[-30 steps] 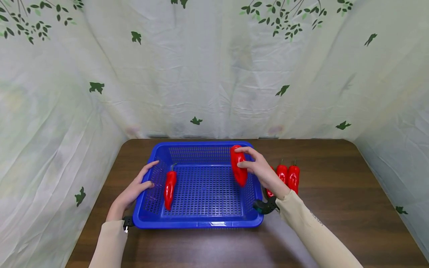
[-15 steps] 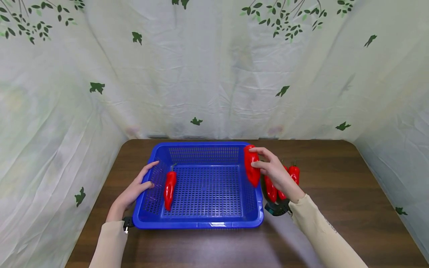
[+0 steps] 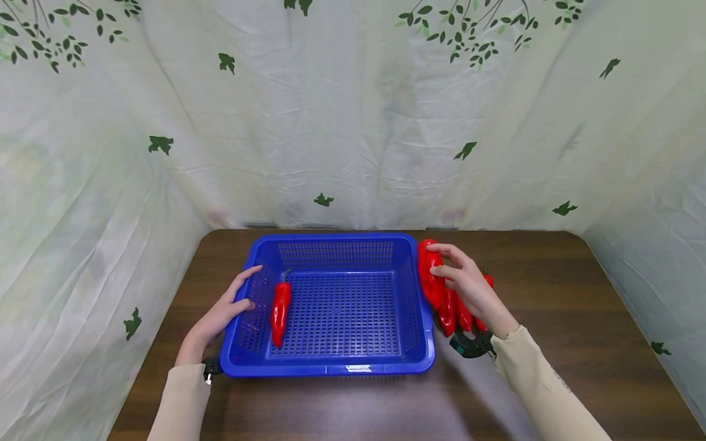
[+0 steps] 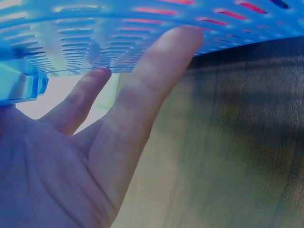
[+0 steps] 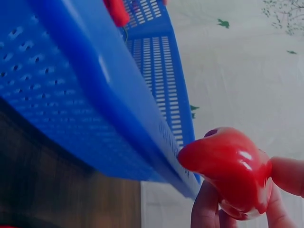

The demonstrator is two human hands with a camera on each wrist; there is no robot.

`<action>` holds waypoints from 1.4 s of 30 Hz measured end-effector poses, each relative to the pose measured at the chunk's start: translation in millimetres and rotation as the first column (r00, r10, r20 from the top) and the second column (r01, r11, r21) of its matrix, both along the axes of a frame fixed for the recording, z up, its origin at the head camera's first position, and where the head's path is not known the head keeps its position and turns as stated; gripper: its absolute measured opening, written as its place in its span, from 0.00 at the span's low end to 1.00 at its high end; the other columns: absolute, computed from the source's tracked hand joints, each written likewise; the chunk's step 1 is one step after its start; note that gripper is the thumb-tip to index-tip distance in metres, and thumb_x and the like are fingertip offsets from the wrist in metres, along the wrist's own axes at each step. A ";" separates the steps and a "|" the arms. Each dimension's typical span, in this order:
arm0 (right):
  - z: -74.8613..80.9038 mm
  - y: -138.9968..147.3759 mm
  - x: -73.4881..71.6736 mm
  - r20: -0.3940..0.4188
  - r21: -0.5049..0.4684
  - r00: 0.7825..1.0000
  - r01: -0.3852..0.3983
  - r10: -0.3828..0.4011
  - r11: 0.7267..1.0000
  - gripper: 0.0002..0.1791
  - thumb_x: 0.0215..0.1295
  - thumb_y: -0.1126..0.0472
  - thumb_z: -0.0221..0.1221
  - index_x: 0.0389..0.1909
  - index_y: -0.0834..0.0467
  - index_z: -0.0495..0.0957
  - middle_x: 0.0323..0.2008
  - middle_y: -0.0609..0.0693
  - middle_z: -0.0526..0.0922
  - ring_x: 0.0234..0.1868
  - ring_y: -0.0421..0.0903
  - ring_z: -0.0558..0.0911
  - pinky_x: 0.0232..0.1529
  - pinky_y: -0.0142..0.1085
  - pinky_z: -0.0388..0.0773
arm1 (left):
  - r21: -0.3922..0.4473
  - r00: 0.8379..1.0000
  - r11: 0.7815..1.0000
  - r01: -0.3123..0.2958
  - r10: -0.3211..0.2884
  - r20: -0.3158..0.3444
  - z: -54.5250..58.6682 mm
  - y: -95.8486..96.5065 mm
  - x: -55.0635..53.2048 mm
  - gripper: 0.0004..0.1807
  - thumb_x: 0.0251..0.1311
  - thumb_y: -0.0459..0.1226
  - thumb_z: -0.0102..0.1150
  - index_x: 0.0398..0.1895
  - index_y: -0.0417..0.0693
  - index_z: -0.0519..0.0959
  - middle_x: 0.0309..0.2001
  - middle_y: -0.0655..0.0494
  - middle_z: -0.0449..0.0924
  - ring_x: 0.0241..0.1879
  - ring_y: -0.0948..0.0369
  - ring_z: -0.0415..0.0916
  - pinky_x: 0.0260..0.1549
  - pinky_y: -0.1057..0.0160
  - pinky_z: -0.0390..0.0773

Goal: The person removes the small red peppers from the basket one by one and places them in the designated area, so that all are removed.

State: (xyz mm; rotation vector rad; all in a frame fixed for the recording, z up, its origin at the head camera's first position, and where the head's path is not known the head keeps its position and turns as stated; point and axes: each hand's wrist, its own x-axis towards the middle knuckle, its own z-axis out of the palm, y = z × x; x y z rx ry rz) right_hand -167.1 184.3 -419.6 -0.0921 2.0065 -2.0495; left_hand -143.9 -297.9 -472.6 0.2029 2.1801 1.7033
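My right hand (image 3: 469, 285) pinches a large red pepper (image 3: 429, 272) between thumb and fingers, just outside the right rim of a blue plastic basket (image 3: 331, 370). In the right wrist view the pepper's tapered tip points at the basket wall. My left hand (image 3: 217, 312) rests at the basket's left side; the left wrist view has its straight thumb and a finger (image 4: 90, 97) against the slotted wall. One slim red pepper (image 3: 280, 313) lies inside the basket on the left, its green stem towards the back.
Right of the basket, partly behind my right hand, several red peppers (image 3: 448, 313) lie side by side on the brown wooden table (image 3: 562, 306). A pale leaf-printed curtain (image 3: 358, 153) hangs behind the table and along both sides.
My right hand has carried the held pepper rightwards, from above the basket's interior to beyond its right rim. The left hand, the basket and the pepper inside have hardly moved.
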 end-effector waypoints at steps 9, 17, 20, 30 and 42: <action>-1.7 16.4 4.7 -0.004 0.046 1.000 0.029 -0.029 0.999 0.23 0.68 0.65 0.51 0.64 0.60 0.64 0.64 0.58 0.61 0.55 0.54 0.69 0.49 0.43 0.75 | -0.003 1.000 1.000 0.017 -0.017 -0.007 1.3 -1.0 -0.4 0.37 0.64 0.28 0.42 0.75 0.59 0.47 0.72 0.38 0.37 0.62 0.32 0.54 0.45 0.44 0.76; -6.4 33.0 9.5 -0.001 0.076 0.999 0.043 -0.043 0.996 0.23 0.70 0.65 0.49 0.65 0.59 0.63 0.66 0.58 0.60 0.56 0.53 0.68 0.49 0.41 0.75 | -0.021 0.999 0.999 0.030 -0.031 -0.021 2.7 -3.5 -1.0 0.37 0.64 0.28 0.44 0.75 0.58 0.48 0.72 0.36 0.38 0.60 0.33 0.57 0.43 0.48 0.77; -8.0 39.5 11.7 -0.002 0.106 0.999 0.052 -0.052 0.993 0.23 0.70 0.64 0.49 0.65 0.58 0.63 0.67 0.58 0.59 0.57 0.54 0.66 0.49 0.41 0.74 | -0.015 0.999 0.999 0.038 -0.038 -0.018 3.1 -5.0 -1.6 0.38 0.64 0.28 0.45 0.75 0.58 0.47 0.72 0.36 0.38 0.59 0.32 0.58 0.41 0.47 0.78; -10.3 54.4 16.7 0.035 0.120 0.996 0.074 -0.079 0.990 0.24 0.70 0.63 0.50 0.66 0.56 0.62 0.66 0.59 0.57 0.59 0.55 0.62 0.48 0.39 0.74 | -0.032 0.998 0.998 0.047 -0.048 -0.028 4.2 -7.3 -2.3 0.38 0.65 0.29 0.45 0.76 0.58 0.47 0.73 0.37 0.35 0.62 0.30 0.53 0.43 0.44 0.77; -19.6 77.4 22.4 0.017 0.083 0.996 0.086 -0.087 0.993 0.22 0.71 0.61 0.51 0.64 0.54 0.65 0.64 0.54 0.60 0.50 0.44 0.73 0.46 0.34 0.77 | -0.048 0.996 0.997 0.064 -0.067 -0.055 1.5 -5.6 -4.4 0.37 0.67 0.30 0.43 0.76 0.59 0.45 0.73 0.38 0.34 0.63 0.32 0.51 0.48 0.41 0.72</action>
